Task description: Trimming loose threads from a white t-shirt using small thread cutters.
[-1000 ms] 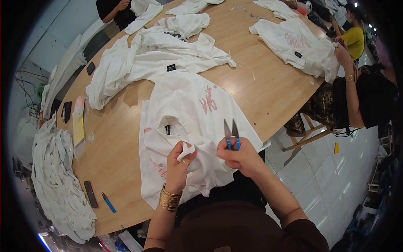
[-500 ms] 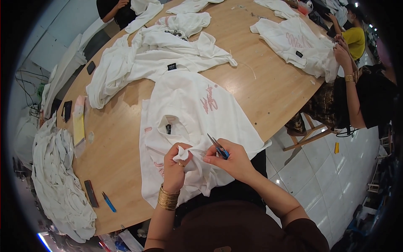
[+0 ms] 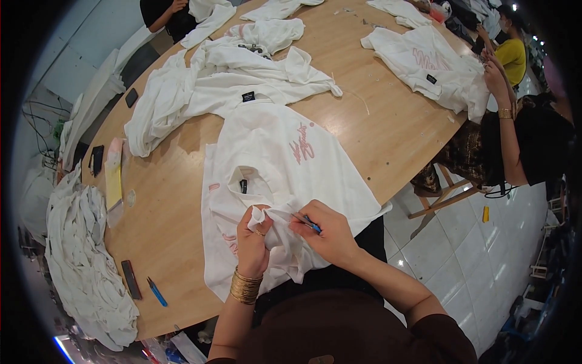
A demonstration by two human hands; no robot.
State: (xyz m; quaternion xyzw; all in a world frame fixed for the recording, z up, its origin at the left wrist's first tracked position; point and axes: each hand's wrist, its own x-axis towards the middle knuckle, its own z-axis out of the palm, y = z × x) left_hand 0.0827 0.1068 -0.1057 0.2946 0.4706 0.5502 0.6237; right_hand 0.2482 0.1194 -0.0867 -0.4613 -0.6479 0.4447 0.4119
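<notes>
In front of me a white shirt (image 3: 327,164) with pink script lettering lies over the table edge, its collar towards me. My left hand (image 3: 253,242) pinches a bunched fold of its fabric between thumb and fingers. Close to the right of it, my right hand (image 3: 327,233) is closed around small blue-handled thread snips (image 3: 310,223). The blades point left towards the raised cloth, and their tips are partly hidden by fingers and fabric. Another white garment, also printed in pink, shows beneath the shirt's left side.
More white shirts (image 3: 182,91) lie across the round wooden table (image 3: 176,200), with a heap (image 3: 91,261) at its left edge. Blue tweezers (image 3: 157,292) and a dark flat bar (image 3: 131,279) rest near that heap. A co-worker's hands (image 3: 494,70) handle another shirt (image 3: 424,67) at right.
My right hand has turned, swinging the snips from pointing up to pointing left at the fabric. My left hand keeps its hold, barely shifted.
</notes>
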